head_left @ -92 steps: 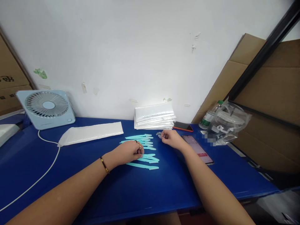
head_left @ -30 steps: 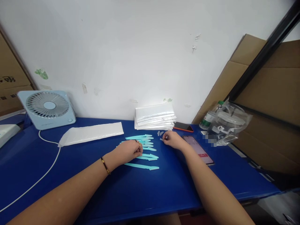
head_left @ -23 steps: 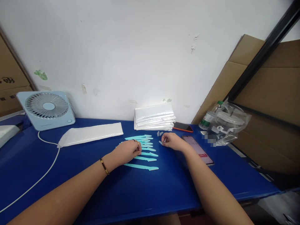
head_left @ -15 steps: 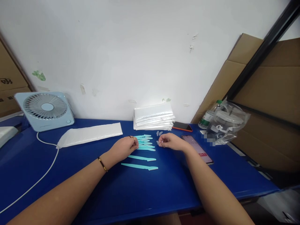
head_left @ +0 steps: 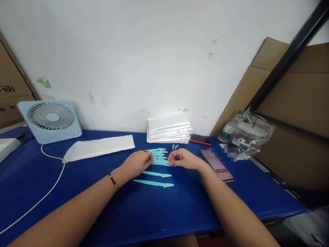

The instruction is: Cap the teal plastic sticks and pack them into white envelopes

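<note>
Several turquoise eyebrow razors [head_left: 159, 149] lie in a close, overlapping row on the blue table, blades to the right. Nearer to me, two more razors [head_left: 153, 183] rest apart from the row. My left hand [head_left: 141, 161] is closed around the handle of a razor [head_left: 161, 163] at the front of the row, covering its handle end. At that razor's blade end, the fingers of my right hand [head_left: 181, 159] pinch together; whatever is between them is too small to make out. Small clear plastic blade caps [head_left: 175, 146] lie just beyond my right hand.
Behind the razors stands a stack of white padded mailers [head_left: 168, 128]. One mailer [head_left: 100, 147] lies at left, near a blue fan [head_left: 52, 118] and its white cable. Two phones [head_left: 217, 164] [head_left: 200, 139], a bottle [head_left: 228, 130] and a bagged cup [head_left: 248, 135] are at right.
My right hand has moved slightly left and towards me, from beside the small clear caps to the blade end of the razor. My left hand stays nearly in place.
</note>
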